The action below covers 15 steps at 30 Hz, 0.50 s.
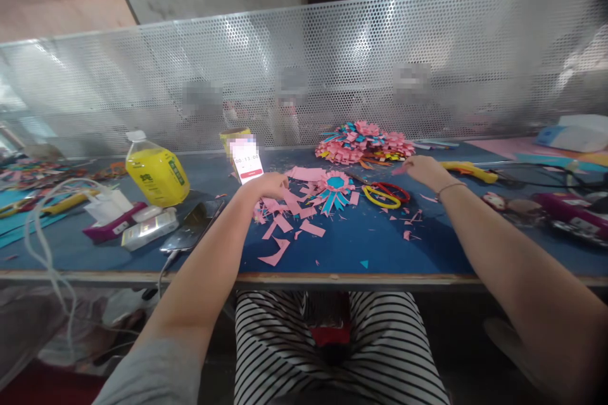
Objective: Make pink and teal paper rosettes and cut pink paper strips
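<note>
My left hand (266, 188) rests on the blue table among pink paper pieces (285, 218), fingers curled over them; what they grip is hidden. My right hand (425, 171) reaches toward the pile of finished pink and blue paper flowers (363, 141), pinching a small pink paper piece at its fingertips. Between the hands lies a pink and blue paper flower (335, 190). Scissors with red and yellow handles (387, 193) lie just right of that flower.
A phone showing a timer (247, 161) stands propped at the back. A yellow bottle (156, 174), tissue packs (142, 228), a dark phone (192, 228) and a white cable sit left. A yellow glue gun (468, 169) and packets lie right. A perforated metal screen (332, 63) backs the table.
</note>
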Available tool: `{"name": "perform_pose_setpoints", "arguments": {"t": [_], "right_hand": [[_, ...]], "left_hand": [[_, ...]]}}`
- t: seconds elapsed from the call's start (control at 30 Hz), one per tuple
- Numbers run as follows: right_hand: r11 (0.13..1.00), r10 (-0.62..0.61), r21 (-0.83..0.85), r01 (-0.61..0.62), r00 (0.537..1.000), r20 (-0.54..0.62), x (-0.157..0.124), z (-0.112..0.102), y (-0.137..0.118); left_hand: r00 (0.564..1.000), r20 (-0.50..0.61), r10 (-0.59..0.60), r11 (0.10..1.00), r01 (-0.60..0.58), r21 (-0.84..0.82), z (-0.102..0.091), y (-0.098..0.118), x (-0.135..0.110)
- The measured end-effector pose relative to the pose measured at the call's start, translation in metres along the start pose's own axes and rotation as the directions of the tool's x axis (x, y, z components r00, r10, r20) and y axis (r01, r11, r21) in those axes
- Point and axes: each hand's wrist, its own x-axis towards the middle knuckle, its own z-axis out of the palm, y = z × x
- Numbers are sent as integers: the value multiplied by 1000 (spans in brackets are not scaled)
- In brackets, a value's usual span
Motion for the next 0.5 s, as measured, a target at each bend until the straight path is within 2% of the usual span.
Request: {"name": "perform_pose_setpoints", "arguments": {"t": [0.13,0.17,0.23,0.3,0.37,0.43,0.5], "right_hand": [[999,16,-52,-16,1000,14,0,1,-3],[998,15,-61,-13,1000,23,0,0,-4],[997,10,-73,-7,999,41,-1,-1,-7],[998,12,-63,-9,999,48,-1,-3,-10],[999,19,-37,-17,999,48,-2,-6,-13],[1000,2,-20,-1,1000,27,-2,-9,-14],[998,-57,-14,56,998,-10,-1,-10,-14]], "left_hand": [[998,28,-50,994,47,98,-2,-11,3],[998,-6,-56,991,56,123,-4,-14,4],[988,-146,-45,988,65,142,-7,-19,6],[955,-298,-11,993,46,110,-9,-22,9],[930,-368,6,998,19,63,-10,-22,11],[940,-340,11,998,9,57,-9,-20,12],[965,-261,10,997,11,81,-6,-17,10]]}}
